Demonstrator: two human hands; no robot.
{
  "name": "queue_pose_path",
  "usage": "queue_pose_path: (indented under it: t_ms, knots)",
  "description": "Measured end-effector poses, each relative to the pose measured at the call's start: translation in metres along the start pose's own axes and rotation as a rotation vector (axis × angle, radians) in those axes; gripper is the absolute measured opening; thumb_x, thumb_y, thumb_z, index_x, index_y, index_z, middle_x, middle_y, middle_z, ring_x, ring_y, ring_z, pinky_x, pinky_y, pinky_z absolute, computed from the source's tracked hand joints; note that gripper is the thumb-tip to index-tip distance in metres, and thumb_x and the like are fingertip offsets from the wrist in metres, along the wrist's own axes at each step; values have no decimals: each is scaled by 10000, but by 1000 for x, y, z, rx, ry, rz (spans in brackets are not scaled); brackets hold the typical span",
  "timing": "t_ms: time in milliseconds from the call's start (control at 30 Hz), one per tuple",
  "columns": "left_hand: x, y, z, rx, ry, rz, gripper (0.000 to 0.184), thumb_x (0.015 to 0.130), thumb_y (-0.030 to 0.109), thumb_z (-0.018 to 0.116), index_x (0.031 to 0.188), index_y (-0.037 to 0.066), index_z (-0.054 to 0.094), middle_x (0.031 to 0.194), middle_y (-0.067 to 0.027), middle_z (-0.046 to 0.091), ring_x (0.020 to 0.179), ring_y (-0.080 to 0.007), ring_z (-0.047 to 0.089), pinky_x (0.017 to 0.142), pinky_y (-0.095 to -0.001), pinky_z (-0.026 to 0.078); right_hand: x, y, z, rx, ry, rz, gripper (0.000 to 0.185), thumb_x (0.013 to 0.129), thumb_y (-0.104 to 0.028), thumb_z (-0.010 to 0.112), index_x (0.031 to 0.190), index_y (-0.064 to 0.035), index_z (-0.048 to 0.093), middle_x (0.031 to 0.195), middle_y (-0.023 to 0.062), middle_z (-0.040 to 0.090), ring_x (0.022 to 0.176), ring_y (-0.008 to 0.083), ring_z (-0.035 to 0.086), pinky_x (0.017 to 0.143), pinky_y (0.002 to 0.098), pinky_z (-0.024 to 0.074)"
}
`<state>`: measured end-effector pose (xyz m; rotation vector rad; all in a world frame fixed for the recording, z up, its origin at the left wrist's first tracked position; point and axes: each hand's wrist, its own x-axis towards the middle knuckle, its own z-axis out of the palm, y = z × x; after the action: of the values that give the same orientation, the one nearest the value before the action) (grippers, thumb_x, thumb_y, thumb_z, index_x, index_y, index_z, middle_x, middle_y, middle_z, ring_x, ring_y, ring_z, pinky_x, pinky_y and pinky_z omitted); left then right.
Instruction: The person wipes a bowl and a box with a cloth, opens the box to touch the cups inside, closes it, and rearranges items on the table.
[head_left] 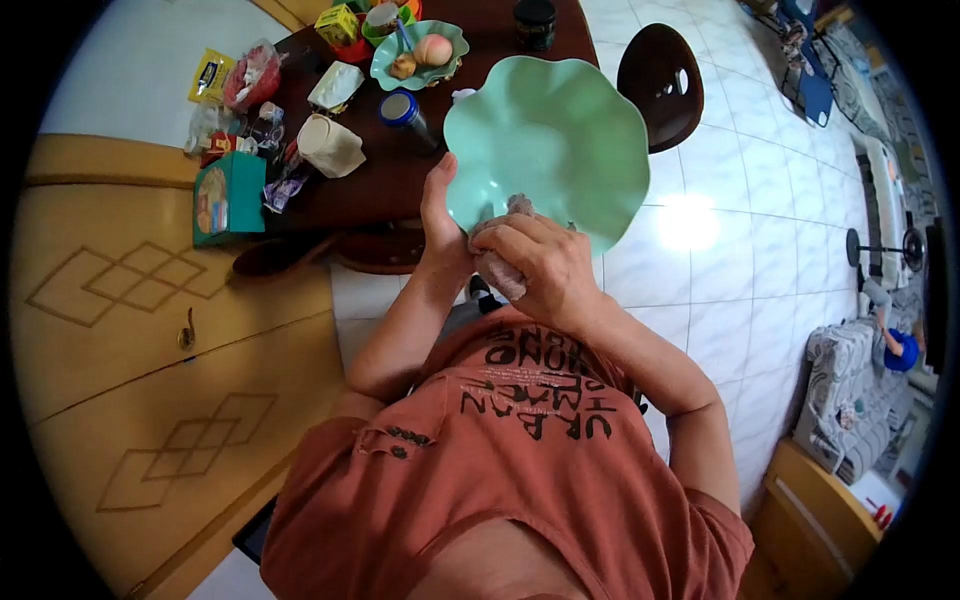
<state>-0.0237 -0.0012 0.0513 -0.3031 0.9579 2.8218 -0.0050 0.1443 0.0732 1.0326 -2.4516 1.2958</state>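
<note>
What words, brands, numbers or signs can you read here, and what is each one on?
"O", "N", "H": large black letters on the T-shirt; upside down and creased, so I can't confirm whole words.
Smaller print on the T-shirt: too small to read.
Teal box, yellow packet, yellow box: markings too small or blurred to read.
Green scalloped bowl and cloth: no writing visible.

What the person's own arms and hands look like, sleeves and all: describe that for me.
The left hand and right hand are bare, with no gloves; no watch or bracelet shows at either wrist. The forearms are uncovered too. The short sleeves are a plain rust-red and belong to a shirt of the same colour, with dark lettering on its front.
</note>
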Motion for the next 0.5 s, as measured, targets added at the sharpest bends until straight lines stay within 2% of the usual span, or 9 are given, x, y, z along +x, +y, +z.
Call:
queue_pose_path:
  t_ms: [100, 167, 233, 300, 367, 433, 467, 500]
  knots:
    - [4, -1, -6, -59, -51, -28, 642, 927, 526, 490, 1301, 5, 514, 1200, -140, 620, 1059, -273, 619, 951, -394, 478, 8, 13, 1, -59, 49, 25, 140, 789, -114, 683, 928, -124, 674, 855, 68, 660, 746, 299, 658, 611, 383, 520]
    - [1, -12, 0, 36, 58, 40, 642, 928, 505, 507, 1321, -3, 501, 1253, -156, 598, 1108, -280, 600, 983, -405, 463, 13, 35, 4, -139, 79, 113, 124, 792, -115, 676, 916, -114, 678, 832, 71, 651, 735, 305, 656, 605, 391, 517]
    - [-3, -10, 14, 9, 16, -5, 623, 934, 500, 496, 1316, 8, 506, 1235, -149, 607, 1087, -273, 607, 973, -396, 466, 9, 30, 3, -88, 77, 83, 132, 774, -112, 696, 906, -107, 684, 851, 72, 665, 750, 301, 661, 620, 392, 524]
    - [2, -10, 0, -22, -78, -14, 595, 942, 495, 481, 1306, 26, 518, 1200, -130, 622, 1056, -254, 616, 953, -381, 475, 3, 10, -1, -10, 49, 51, 159, 758, -98, 710, 916, -104, 687, 884, 75, 681, 791, 295, 670, 657, 384, 534]
    - [3, -9, 1, -7, -14, -65, 580, 957, 504, 457, 1297, 39, 526, 1164, -112, 634, 1029, -233, 621, 931, -370, 484, 2, -7, -5, 1, -19, 12, 173, 765, -84, 703, 935, -109, 680, 906, 63, 689, 821, 286, 674, 686, 376, 538]
    - [5, -7, 0, 104, -45, -25, 593, 966, 530, 448, 1296, 43, 528, 1155, -100, 638, 1029, -226, 622, 923, -365, 487, 7, 13, 0, 75, 16, 17, 187, 763, -92, 699, 947, -121, 685, 910, 65, 681, 803, 291, 666, 668, 380, 529]
    - [10, -9, -2, 13, -52, -50, 621, 969, 559, 441, 1311, 48, 524, 1166, -100, 635, 1035, -231, 623, 922, -361, 489, 9, 22, 0, 13, 25, 75, 199, 758, -91, 695, 953, -130, 688, 902, 68, 675, 797, 296, 662, 663, 383, 526]
    - [8, -8, 3, 11, 6, -84, 620, 965, 541, 475, 1340, 49, 506, 1217, -96, 616, 1089, -234, 601, 972, -361, 463, 13, 33, 0, -51, 35, 132, 212, 753, -91, 692, 960, -139, 691, 893, 71, 669, 792, 302, 657, 659, 387, 522]
